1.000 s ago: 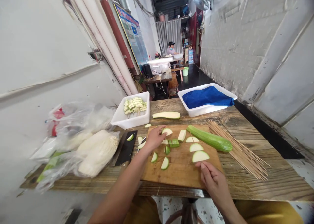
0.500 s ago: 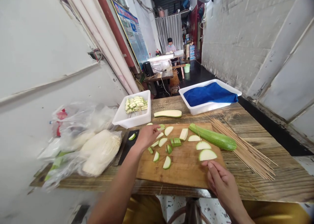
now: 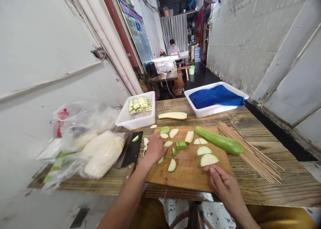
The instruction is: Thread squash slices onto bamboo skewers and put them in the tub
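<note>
My right hand (image 3: 224, 180) pinches the near end of a thin wooden skewer. Threaded along it are half-moon zucchini slices, the nearest (image 3: 209, 160) just beyond my fingertips and another (image 3: 204, 150) behind it. My left hand (image 3: 155, 148) is low over the left part of the wooden cutting board (image 3: 185, 179), fingers bent down among loose zucchini slices. What its fingertips touch is hidden. Around it lie a slice (image 3: 172, 165), a slice (image 3: 174, 133) and small green-skinned pieces (image 3: 181, 145). A whole zucchini (image 3: 219, 140) rests at the board's right side.
Bare skewers (image 3: 253, 155) lie at right. A cleaver (image 3: 131, 148) holds a slice, left of the board. Behind stand a white tub (image 3: 135, 123) of skewered slices, a cut zucchini length (image 3: 172, 116) and a tray with blue cloth (image 3: 215, 96). Plastic bags (image 3: 100, 155) fill the left. A person (image 3: 173, 48) sits far back.
My left hand has drawn back toward me, from the slice at the board's far left edge to the slices nearer. My right hand and the skewer have shifted very slightly.
</note>
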Tool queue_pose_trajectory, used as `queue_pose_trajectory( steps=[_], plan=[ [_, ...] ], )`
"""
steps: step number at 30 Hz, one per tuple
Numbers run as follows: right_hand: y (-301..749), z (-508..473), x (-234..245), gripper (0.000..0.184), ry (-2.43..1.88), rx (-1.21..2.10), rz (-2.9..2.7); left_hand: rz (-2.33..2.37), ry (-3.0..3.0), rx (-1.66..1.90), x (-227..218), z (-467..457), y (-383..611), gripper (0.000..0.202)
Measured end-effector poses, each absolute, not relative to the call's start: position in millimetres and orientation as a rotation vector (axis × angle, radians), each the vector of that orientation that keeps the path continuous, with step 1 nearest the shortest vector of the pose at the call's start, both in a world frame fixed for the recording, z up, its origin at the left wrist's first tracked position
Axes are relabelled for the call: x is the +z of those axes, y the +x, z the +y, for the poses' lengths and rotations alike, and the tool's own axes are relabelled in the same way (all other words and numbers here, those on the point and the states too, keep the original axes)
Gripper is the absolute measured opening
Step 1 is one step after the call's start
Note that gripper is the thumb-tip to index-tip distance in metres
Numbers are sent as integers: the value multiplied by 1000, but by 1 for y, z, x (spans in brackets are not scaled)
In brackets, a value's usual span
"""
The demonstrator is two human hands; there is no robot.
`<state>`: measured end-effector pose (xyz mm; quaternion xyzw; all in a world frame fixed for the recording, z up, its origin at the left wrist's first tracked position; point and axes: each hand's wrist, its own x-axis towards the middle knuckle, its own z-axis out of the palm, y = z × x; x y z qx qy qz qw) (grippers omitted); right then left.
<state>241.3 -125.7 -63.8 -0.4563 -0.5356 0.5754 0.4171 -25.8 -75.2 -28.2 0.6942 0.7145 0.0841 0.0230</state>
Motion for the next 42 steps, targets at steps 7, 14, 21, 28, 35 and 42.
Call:
queue_pose_trajectory(
  steps=[7,14,21,28,35,42],
  plan=[
    [235,-133,-62,29,-1125,926,-1735,2067,1622,1060,-35,-85,-16,18],
    [213,-138,-62,25,-947,792,-1996,1230,584,1481,-36,-89,-3,31],
    [206,-137,-70,28,-921,862,-2065,1044,271,1556,-26,-89,-9,18],
    [207,-134,-66,30,-920,952,-2056,1041,252,1496,-25,-90,-7,12],
    [206,-134,-63,33,-956,1003,-1984,1047,255,1478,-23,-90,-4,13],
    [204,-136,-62,33,-952,1055,-1911,1072,249,1486,-22,-89,-4,10]
  ],
)
